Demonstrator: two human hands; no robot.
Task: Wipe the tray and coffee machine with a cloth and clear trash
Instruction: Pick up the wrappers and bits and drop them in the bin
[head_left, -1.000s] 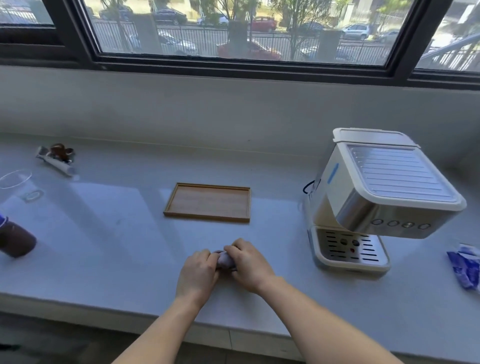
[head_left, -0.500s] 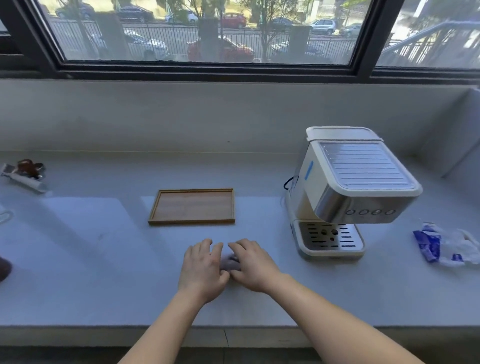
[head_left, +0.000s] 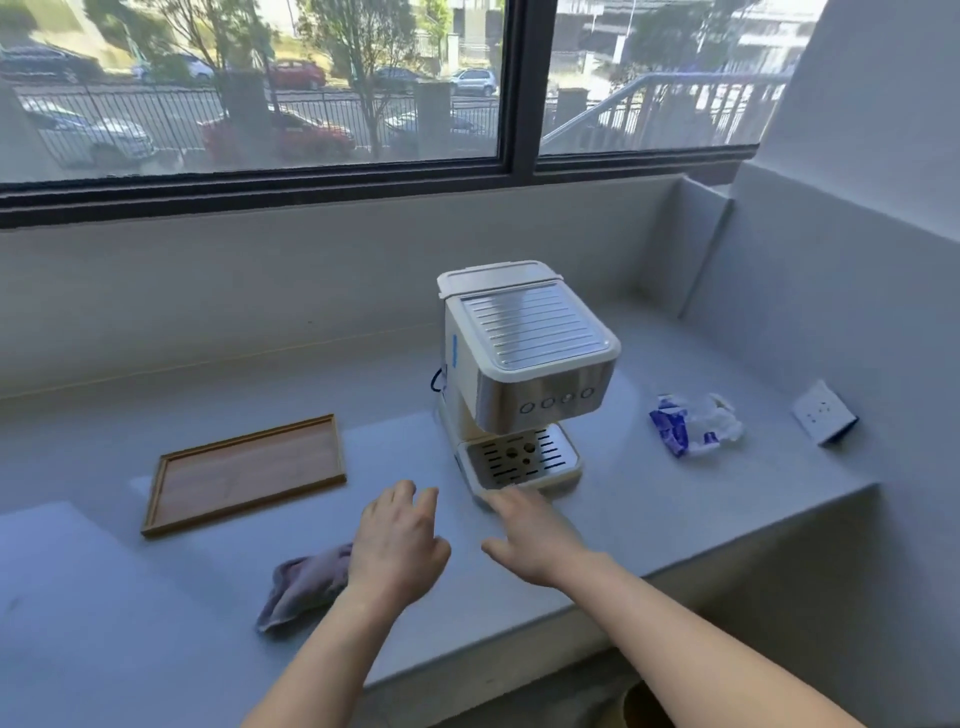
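Note:
A grey cloth (head_left: 305, 582) lies crumpled on the grey counter, just left of my left hand (head_left: 397, 545), which hovers open beside it without holding it. My right hand (head_left: 535, 535) is open too, its fingers stretched toward the front of the cream and steel coffee machine (head_left: 524, 374), close to its drip grate. The empty wooden tray (head_left: 244, 473) sits to the left of the machine. A crumpled blue and white wrapper (head_left: 693, 423) lies on the counter to the right of the machine.
A white wall socket (head_left: 825, 413) sits on the right wall by the counter end. The counter's front edge (head_left: 597, 603) runs diagonally close under my arms. A large window spans the back wall above a low ledge.
Both hands let go of the bunched cloth and spread apart; the cloth now lies on the counter at the left. My view swung right, bringing the wrapper and socket in.

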